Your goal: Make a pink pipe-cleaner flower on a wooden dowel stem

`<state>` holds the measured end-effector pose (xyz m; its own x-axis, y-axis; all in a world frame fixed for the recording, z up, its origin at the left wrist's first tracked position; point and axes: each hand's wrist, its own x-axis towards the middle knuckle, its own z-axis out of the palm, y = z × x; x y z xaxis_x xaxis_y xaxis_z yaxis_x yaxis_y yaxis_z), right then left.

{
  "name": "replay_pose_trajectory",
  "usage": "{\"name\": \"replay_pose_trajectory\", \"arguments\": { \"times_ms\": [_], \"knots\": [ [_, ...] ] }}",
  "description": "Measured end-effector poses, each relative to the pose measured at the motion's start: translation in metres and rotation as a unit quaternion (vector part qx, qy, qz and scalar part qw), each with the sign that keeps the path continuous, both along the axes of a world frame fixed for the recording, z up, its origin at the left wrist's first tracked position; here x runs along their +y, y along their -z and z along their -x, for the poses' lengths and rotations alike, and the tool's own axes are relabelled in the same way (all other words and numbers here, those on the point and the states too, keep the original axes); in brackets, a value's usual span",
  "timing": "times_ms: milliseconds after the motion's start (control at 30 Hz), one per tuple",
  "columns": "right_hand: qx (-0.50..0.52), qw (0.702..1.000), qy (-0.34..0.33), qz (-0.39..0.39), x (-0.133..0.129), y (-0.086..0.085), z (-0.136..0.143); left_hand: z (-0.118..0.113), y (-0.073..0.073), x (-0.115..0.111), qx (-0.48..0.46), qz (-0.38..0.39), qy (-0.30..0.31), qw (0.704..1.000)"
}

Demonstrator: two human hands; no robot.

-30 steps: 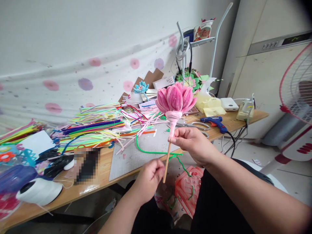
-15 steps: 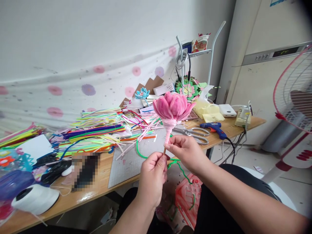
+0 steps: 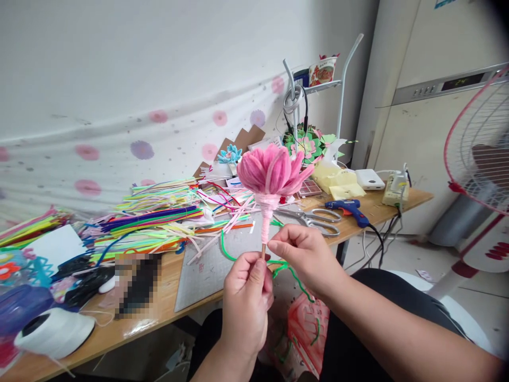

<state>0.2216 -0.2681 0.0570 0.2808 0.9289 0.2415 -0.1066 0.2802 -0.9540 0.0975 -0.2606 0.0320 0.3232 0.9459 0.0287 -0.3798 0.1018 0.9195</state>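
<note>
A pink fuzzy flower (image 3: 274,172) stands upright in front of me, its base and upper stem wrapped in pale pink pipe cleaner (image 3: 266,225). My left hand (image 3: 248,292) is closed round the brown stick (image 3: 263,250) below the wrapping. At the lower end of the wrapping, the thumb and forefinger of my right hand (image 3: 306,257) are pinched together; whatever they grip is too small to make out. A green pipe cleaner (image 3: 226,248) lies on the grey mat (image 3: 207,278) behind my hands, and more green strands hang below them.
Pipe cleaner bundles (image 3: 155,220) cover the table's left side, with a white thread cone (image 3: 55,331) near its front edge. Scissors (image 3: 314,218) and a blue glue gun (image 3: 350,209) lie at the right. A fan (image 3: 477,159) stands beyond the table's right end.
The flower has moved slightly left and turned on its stem. My right fingers have come a little away from the stick, and more of the stick shows above my left hand.
</note>
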Motion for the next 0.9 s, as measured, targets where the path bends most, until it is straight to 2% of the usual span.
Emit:
{"name": "replay_pose_trajectory", "arguments": {
  "times_ms": [67,133,267,367,433,567,633,700,800,900],
  "knots": [
    [0.08,0.996,-0.031,0.002,0.0,0.002,0.003,0.001,-0.002,-0.001,-0.026,0.021,0.015,0.999],
    [0.136,0.989,-0.061,0.019,-0.001,0.002,0.004,0.003,-0.004,0.0,-0.051,0.052,0.057,0.996],
    [0.182,0.974,-0.12,0.057,-0.003,0.001,0.004,0.008,-0.003,0.004,-0.102,0.111,0.153,0.977],
    [0.205,0.968,-0.139,0.049,-0.004,-0.001,0.005,0.009,-0.001,0.006,-0.117,0.145,0.214,0.959],
    [0.215,0.968,-0.123,0.036,-0.003,-0.001,0.006,0.007,0.0,0.004,-0.099,0.144,0.2,0.964],
    [0.209,0.976,-0.059,0.026,-0.001,0.001,0.009,0.003,0.001,0.0,-0.028,0.063,0.061,0.996],
    [0.219,0.972,-0.08,0.028,-0.002,0.003,0.01,0.002,0.001,-0.002,-0.025,0.045,0.034,0.998],
    [0.248,0.961,-0.115,0.039,-0.004,0.004,0.012,0.003,0.0,-0.002,-0.049,0.058,0.056,0.996],
    [0.272,0.948,-0.153,0.054,-0.006,0.004,0.012,0.007,0.0,-0.002,-0.091,0.087,0.123,0.984],
    [0.237,0.957,-0.161,0.033,-0.007,0.003,0.009,0.012,-0.001,-0.002,-0.13,0.108,0.187,0.968]
  ]
}}
